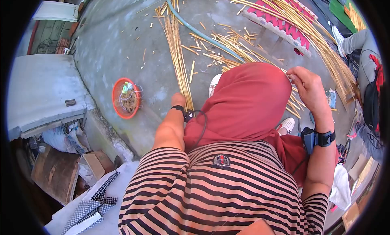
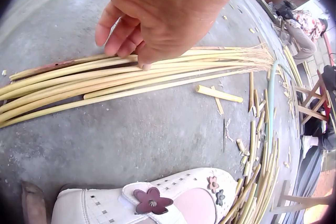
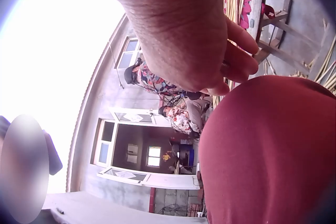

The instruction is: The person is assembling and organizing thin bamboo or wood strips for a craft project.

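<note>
A bundle of thin, pale stalks (image 1: 175,56) with brushy ends lies on the concrete beside the person's left foot. The left hand (image 1: 178,100) is low over its near end. In the left wrist view, that hand (image 2: 163,19) has loosely bent fingers, and its thumb and fingertips are at the upper stalks (image 2: 68,85); no firm hold shows. Beside the knee under red cloth (image 1: 256,84) is the right hand (image 1: 309,86), its fingers loosely bent. The right wrist view shows this hand (image 3: 178,40) with nothing visible in it, next to the red cloth (image 3: 268,145).
An orange basket (image 1: 114,101) with stringy material stands at left. Cut stalk pieces and a blue-green hose (image 1: 195,31) lie ahead. Long stalks rest across a pink-covered bench (image 1: 280,27). White shoes (image 2: 199,203) are below; another person's leg (image 1: 355,44) is at right.
</note>
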A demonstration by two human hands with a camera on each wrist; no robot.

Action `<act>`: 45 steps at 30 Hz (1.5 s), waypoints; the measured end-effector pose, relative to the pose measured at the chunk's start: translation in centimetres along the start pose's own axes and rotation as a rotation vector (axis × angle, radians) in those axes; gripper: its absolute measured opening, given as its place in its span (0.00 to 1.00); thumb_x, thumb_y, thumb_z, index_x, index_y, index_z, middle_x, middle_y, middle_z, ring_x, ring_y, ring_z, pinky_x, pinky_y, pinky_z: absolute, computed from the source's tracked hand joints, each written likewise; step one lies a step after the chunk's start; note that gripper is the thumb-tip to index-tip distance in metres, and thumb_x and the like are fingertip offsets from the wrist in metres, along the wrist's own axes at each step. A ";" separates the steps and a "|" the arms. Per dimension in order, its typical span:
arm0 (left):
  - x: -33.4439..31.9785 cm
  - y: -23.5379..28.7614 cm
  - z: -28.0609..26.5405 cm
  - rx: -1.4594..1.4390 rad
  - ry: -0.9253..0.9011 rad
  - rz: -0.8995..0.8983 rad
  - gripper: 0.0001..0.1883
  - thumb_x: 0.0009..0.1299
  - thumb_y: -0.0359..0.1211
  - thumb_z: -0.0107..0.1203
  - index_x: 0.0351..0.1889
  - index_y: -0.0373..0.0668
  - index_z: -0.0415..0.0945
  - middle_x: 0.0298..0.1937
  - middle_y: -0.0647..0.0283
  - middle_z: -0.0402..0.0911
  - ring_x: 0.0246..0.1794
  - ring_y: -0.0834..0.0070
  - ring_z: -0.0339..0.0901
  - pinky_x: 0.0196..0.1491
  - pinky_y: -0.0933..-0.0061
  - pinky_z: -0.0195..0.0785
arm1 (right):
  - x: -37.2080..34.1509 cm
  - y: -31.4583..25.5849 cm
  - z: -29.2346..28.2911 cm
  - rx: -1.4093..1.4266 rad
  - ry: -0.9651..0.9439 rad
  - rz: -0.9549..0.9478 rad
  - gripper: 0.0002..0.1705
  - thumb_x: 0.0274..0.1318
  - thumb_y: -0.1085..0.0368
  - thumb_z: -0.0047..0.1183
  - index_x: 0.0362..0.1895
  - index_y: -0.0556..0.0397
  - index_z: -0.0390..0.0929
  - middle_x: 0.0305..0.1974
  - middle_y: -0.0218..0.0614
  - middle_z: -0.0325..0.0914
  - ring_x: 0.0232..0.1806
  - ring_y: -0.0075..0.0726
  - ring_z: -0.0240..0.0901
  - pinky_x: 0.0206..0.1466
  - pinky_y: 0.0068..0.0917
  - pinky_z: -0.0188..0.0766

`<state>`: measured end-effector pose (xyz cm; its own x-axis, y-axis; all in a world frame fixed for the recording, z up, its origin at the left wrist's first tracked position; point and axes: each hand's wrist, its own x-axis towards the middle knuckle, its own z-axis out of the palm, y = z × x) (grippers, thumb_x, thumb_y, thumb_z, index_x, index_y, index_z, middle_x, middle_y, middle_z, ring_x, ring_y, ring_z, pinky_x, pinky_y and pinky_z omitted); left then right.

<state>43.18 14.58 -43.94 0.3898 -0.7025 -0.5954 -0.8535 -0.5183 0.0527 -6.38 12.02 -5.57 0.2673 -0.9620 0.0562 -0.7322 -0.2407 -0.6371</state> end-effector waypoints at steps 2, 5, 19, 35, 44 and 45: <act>-0.9 0.5 -0.4 -0.048 0.022 -0.014 0.15 0.63 0.38 0.54 0.39 0.35 0.79 0.44 0.44 0.79 0.47 0.49 0.76 0.48 0.56 0.72 | -0.1 0.2 0.0 0.002 -0.004 -0.017 0.04 0.54 0.72 0.51 0.35 0.56 0.76 0.29 0.44 0.76 0.32 0.50 0.75 0.35 0.35 0.71; -0.8 0.0 0.6 -0.101 0.065 0.173 0.14 0.64 0.35 0.48 0.36 0.35 0.79 0.38 0.42 0.79 0.41 0.45 0.77 0.41 0.53 0.73 | -0.7 1.2 0.2 -0.018 0.023 -0.065 0.05 0.52 0.71 0.52 0.35 0.54 0.76 0.30 0.44 0.77 0.33 0.50 0.75 0.36 0.37 0.72; -2.6 20.2 -17.2 -1.028 0.154 0.508 0.07 0.68 0.34 0.54 0.37 0.40 0.75 0.27 0.65 0.76 0.23 0.81 0.72 0.22 0.78 0.63 | -0.2 -0.9 -1.4 -0.105 0.039 -0.172 0.04 0.50 0.67 0.51 0.31 0.52 0.73 0.27 0.39 0.75 0.32 0.47 0.75 0.31 0.40 0.71; -20.4 54.8 -20.7 0.486 0.401 1.255 0.10 0.59 0.34 0.60 0.38 0.46 0.77 0.38 0.53 0.81 0.39 0.60 0.79 0.39 0.60 0.72 | -0.3 -3.7 -3.5 -0.124 0.313 -0.344 0.04 0.39 0.69 0.51 0.24 0.54 0.72 0.21 0.40 0.75 0.24 0.46 0.76 0.25 0.41 0.72; -20.0 53.4 -19.9 0.610 0.410 1.277 0.11 0.62 0.36 0.55 0.43 0.49 0.78 0.42 0.56 0.81 0.43 0.58 0.79 0.43 0.61 0.73 | -1.9 -3.3 -6.1 -0.179 0.359 -0.280 0.05 0.35 0.70 0.54 0.22 0.58 0.78 0.20 0.48 0.76 0.22 0.51 0.76 0.23 0.42 0.71; -23.8 50.1 -21.5 0.466 0.440 1.383 0.14 0.64 0.36 0.54 0.47 0.46 0.76 0.43 0.57 0.81 0.42 0.61 0.79 0.43 0.62 0.73 | -1.8 -2.7 -6.4 -0.230 0.378 -0.283 0.07 0.37 0.70 0.53 0.25 0.58 0.79 0.22 0.49 0.77 0.23 0.51 0.76 0.25 0.42 0.71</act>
<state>-1.46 -5.13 -9.88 -0.7842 -0.6205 -0.0097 -0.6201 0.7829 0.0512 -8.86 13.58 0.97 0.2609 -0.8245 0.5021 -0.7943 -0.4790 -0.3737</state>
